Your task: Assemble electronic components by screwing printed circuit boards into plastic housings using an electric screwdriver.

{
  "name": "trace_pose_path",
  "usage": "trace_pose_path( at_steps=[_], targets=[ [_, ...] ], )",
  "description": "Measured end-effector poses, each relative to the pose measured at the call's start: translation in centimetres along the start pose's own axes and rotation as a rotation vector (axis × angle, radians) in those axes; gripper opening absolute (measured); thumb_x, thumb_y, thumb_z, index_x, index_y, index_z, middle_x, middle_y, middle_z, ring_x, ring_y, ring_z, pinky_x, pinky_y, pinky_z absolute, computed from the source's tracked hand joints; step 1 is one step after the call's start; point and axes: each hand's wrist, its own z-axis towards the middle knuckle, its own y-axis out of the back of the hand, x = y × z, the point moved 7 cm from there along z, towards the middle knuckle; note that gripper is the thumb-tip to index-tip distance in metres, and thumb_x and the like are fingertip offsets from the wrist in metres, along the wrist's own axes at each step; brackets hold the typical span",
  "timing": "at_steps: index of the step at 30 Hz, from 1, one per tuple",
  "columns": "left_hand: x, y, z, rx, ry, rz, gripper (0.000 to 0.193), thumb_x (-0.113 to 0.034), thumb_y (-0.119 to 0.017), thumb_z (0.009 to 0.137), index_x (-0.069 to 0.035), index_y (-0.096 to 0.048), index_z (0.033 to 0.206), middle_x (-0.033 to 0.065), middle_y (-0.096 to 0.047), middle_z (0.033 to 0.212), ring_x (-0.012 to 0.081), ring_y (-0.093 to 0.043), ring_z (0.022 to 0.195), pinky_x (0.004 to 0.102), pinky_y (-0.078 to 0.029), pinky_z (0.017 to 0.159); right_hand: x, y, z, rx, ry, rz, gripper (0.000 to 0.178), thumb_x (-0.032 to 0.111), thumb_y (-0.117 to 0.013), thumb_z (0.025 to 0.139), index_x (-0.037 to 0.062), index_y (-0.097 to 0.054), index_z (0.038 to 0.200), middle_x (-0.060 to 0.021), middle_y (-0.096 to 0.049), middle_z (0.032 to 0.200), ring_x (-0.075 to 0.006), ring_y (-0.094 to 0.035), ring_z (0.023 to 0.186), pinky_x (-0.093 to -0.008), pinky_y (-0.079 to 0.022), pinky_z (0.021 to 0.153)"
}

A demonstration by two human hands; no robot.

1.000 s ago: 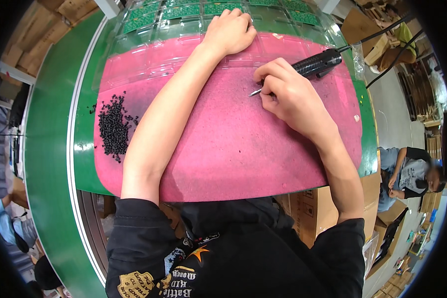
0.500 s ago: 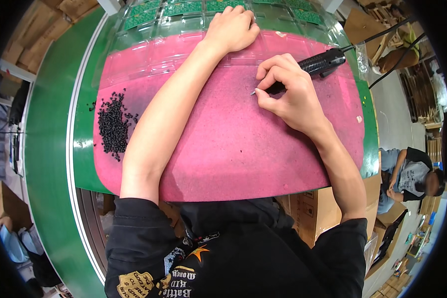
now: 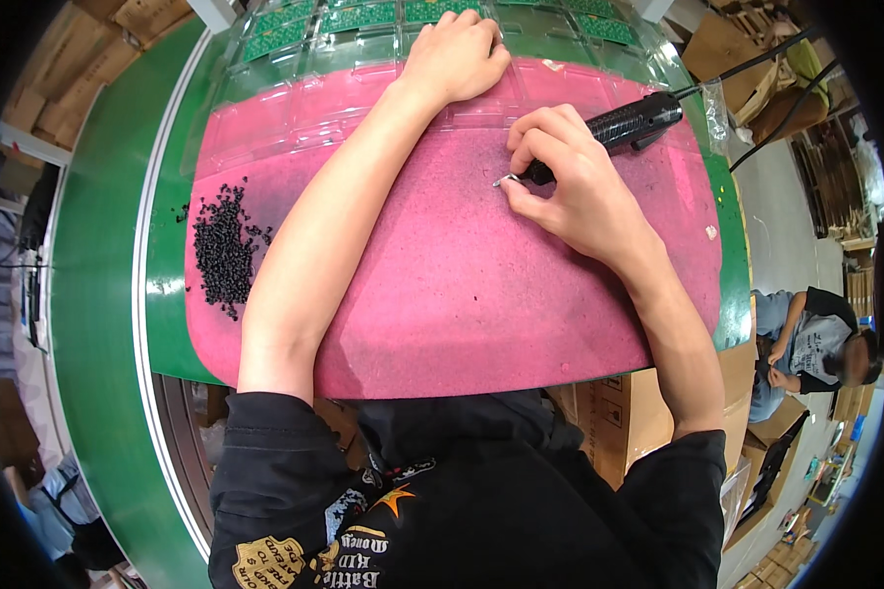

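Observation:
My left hand (image 3: 456, 57) lies at the far side of the pink mat (image 3: 442, 294), over a clear plastic tray (image 3: 295, 110). Its fingers curl down and away, so their tips and anything in them are hidden. My right hand (image 3: 581, 187) is closed at the front end of a black electric screwdriver (image 3: 631, 126), thumb and fingertips pinched near its thin silver bit (image 3: 504, 181). The screwdriver's body slants up to the right behind the hand, with a cord at its back end. Green circuit boards (image 3: 359, 18) sit in the tray's far compartments.
A heap of small black pieces (image 3: 224, 250) lies on the mat left of my left forearm. The green table (image 3: 98, 294) extends leftward past a white strip. Cardboard boxes (image 3: 599, 417) stand below the near edge. Another person (image 3: 820, 339) sits at the far right.
My left hand has shifted very slightly to the left. The fingertips of my right hand have moved a little, and more of the bit shows. The screwdriver's body stays nearly in place.

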Motion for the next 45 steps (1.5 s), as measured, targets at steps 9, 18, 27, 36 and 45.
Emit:
trace_pose_path(
  at_steps=[9, 18, 27, 36, 45],
  targets=[
    [0.1, 0.1, -0.1, 0.019, 0.002, -0.012, 0.034, -0.03, -0.051, 0.09, -0.007, -0.068, 0.106, 0.0141, -0.063, 0.113, 0.0331, -0.057, 0.11, 0.0444, -0.045, 0.097, -0.1, 0.2, 0.0, 0.102, -0.05, 0.071, 0.023, 0.002, -0.075, 0.071, 0.0013, -0.056, 0.085, -0.0095, -0.056, 0.098, -0.0282, -0.052, 0.099, -0.0365, -0.046, 0.088],
    [0.1, 0.1, 0.0, 0.021, -0.011, -0.011, 0.034, -0.031, -0.051, 0.089, -0.007, -0.068, 0.106, 0.0145, -0.063, 0.112, 0.0335, -0.057, 0.11, 0.0447, -0.045, 0.097, 0.0, 0.9, 0.0, 0.163, -0.072, 0.126, 0.028, -0.004, -0.074, 0.068, 0.0019, -0.059, 0.091, -0.0084, -0.059, 0.105, -0.0275, -0.054, 0.102, -0.0362, -0.045, 0.09],
    [0.0, 0.0, 0.0, 0.025, -0.012, -0.009, 0.034, -0.031, -0.051, 0.089, -0.007, -0.068, 0.107, 0.0147, -0.062, 0.112, 0.0336, -0.056, 0.111, 0.0447, -0.045, 0.097, -0.3, 0.9, 0.1, 0.094, -0.022, 0.109, 0.022, 0.004, -0.074, 0.075, 0.0001, -0.058, 0.09, -0.011, -0.06, 0.095, -0.0304, -0.054, 0.094, -0.0384, -0.046, 0.086],
    [0.1, 0.1, -0.1, 0.024, 0.001, -0.008, 0.034, -0.03, -0.051, 0.089, -0.008, -0.068, 0.107, 0.0144, -0.062, 0.113, 0.0333, -0.056, 0.111, 0.0444, -0.045, 0.098, 0.0, 0.4, 0.2, 0.077, -0.015, 0.069, 0.021, 0.006, -0.075, 0.075, 0.0008, -0.061, 0.091, -0.0092, -0.06, 0.095, -0.0295, -0.054, 0.096, -0.0379, -0.047, 0.087],
    [0.0, 0.1, -0.1, 0.011, -0.009, -0.007, 0.033, -0.03, -0.051, 0.089, -0.008, -0.069, 0.106, 0.0137, -0.063, 0.112, 0.0328, -0.057, 0.109, 0.0441, -0.046, 0.097, 0.0, -0.8, 0.0, 0.091, -0.007, -0.051, 0.02, 0.005, -0.077, 0.073, 0.0039, -0.062, 0.085, -0.0077, -0.06, 0.099, -0.0277, -0.053, 0.101, -0.0375, -0.046, 0.09]
  ],
)
